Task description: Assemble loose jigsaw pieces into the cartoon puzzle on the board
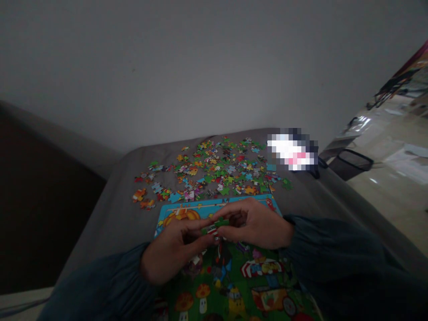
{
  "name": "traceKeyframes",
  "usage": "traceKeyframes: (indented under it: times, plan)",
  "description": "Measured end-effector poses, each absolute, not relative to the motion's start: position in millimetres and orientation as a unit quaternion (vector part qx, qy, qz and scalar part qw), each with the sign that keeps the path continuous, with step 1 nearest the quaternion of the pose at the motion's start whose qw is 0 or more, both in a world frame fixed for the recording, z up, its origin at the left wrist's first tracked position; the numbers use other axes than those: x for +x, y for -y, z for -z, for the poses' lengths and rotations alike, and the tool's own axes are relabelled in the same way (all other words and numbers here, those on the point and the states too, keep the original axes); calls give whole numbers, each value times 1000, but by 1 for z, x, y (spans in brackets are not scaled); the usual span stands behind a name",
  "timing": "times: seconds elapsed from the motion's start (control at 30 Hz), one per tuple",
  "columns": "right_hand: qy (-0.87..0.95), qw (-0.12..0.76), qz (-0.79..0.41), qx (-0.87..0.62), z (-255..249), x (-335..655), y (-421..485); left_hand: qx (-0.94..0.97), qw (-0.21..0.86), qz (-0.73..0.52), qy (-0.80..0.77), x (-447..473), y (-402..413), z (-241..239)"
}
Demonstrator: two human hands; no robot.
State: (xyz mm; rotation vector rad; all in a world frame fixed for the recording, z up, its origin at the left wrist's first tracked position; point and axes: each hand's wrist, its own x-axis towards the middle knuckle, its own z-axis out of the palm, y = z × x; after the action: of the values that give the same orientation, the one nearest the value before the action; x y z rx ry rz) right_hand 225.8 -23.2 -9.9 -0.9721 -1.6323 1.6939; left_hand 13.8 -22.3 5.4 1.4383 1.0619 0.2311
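Close together over the puzzle board (230, 267), my left hand (174, 249) and my right hand (257, 225) meet fingertip to fingertip. Pinched in my left fingers is a jigsaw piece (211, 230) with green, red and white on it. My right thumb and fingers close on a green jigsaw piece (222, 221) right beside it; I cannot tell whether the two are joined. The board shows a pumpkin, mushrooms, a star figure and a cart on a green and blue picture. My hands hide part of its upper half.
Many loose jigsaw pieces (217, 171) lie scattered on the grey cloth surface (110, 209) beyond the board. At the back right sits a blurred-out item (290, 151) with dark straps. A pale wall (200, 80) rises behind, and a shiny floor (397, 178) lies to the right.
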Motion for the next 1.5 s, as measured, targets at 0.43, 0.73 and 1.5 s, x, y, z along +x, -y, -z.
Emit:
traceKeyframes:
  times: [0.43,0.73,1.5]
  plan:
    - [649,338,-506,-457,-3,228,18,438,753,-264,-414,11,11,-6]
    - [642,345,-521,-443,-2,226,19,545,694,-264,-390,8,14,-6]
    - [663,338,-507,-435,0,224,21,635,573,-234,-462,17,20,-11]
